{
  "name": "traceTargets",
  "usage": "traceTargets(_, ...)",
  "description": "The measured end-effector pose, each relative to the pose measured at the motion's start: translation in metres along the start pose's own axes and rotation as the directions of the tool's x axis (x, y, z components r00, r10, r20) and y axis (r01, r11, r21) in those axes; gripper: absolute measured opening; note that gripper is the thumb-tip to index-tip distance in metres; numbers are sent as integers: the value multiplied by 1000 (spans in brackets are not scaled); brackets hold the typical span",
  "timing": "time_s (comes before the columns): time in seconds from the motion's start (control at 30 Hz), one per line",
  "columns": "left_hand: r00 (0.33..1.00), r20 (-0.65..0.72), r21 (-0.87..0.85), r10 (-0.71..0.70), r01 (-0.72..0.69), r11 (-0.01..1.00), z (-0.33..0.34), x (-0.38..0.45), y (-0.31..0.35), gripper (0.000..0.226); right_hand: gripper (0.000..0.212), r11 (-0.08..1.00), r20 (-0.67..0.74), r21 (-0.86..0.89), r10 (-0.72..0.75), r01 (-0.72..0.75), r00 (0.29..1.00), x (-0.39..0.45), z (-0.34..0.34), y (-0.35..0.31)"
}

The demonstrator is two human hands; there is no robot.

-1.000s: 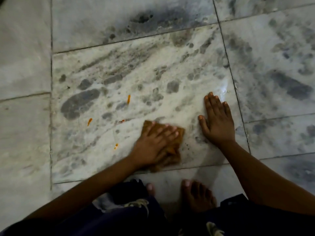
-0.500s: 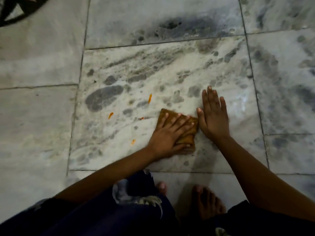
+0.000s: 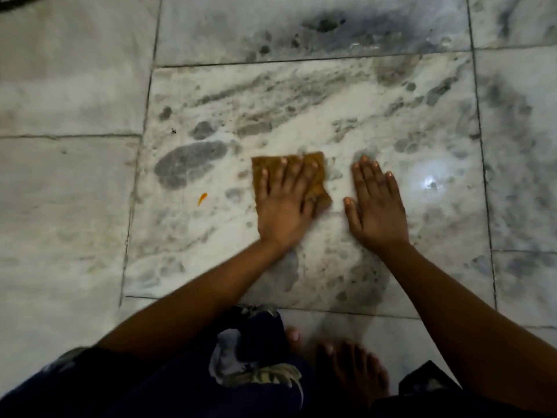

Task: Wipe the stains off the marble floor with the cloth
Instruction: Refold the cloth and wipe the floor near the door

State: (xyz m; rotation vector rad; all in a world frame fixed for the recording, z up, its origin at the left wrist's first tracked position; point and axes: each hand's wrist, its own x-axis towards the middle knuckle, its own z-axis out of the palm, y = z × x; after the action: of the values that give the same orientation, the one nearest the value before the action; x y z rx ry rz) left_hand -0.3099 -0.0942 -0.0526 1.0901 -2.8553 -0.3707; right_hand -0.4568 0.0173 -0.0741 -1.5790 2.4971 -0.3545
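Note:
My left hand [image 3: 283, 203] lies flat with straight fingers on a brown cloth [image 3: 318, 176] and presses it onto the grey-veined marble floor [image 3: 331, 122]. The cloth shows past my fingertips and to the right of the hand. One orange stain [image 3: 202, 198] is visible on the same tile, a little to the left of the cloth. My right hand [image 3: 376, 206] rests flat on the tile, palm down, just right of the cloth and apart from it.
My bare feet [image 3: 346, 366] and dark patterned clothing [image 3: 256, 375] fill the bottom of the view. A bright light reflection [image 3: 429, 184] shines on the tile right of my right hand. Tile joints [image 3: 479, 146] frame the tile.
My left hand has pushed the cloth up and to the left over the tile. Several orange stains seen earlier no longer show; one remains at the left. My right hand stayed planted.

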Motion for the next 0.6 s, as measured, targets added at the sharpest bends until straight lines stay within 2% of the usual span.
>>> traceTargets(0.07,992,40,47,122,-124,991,3,-10,7,58,62,1000,-1,0,-6,6,1000,0,-1,0)
traceTargets(0.13,984,56,67,170,-173,983,3,12,-2,62,62,1000,8,0,-6,6,1000,1,-2,1)
traceTargets(0.2,994,63,61,87,-91,994,0,42,-17,65,63,1000,11,3,-7,7,1000,2,-2,3)
traceTargets(0.27,996,38,55,-78,76,996,-9,69,-41,68,62,1000,8,3,-16,16,1000,1,-3,3)
traceTargets(0.4,947,-54,-11,-317,317,948,-24,75,-79,63,62,999,1,35,-22,22,1000,0,-2,4)
traceTargets(0.5,935,-98,-48,-341,337,940,-16,36,-56,61,62,999,21,39,-17,16,1000,-1,-5,3)
traceTargets(0.6,979,1,8,-205,205,979,-5,8,-20,66,63,999,20,43,-5,4,1000,1,-6,2)
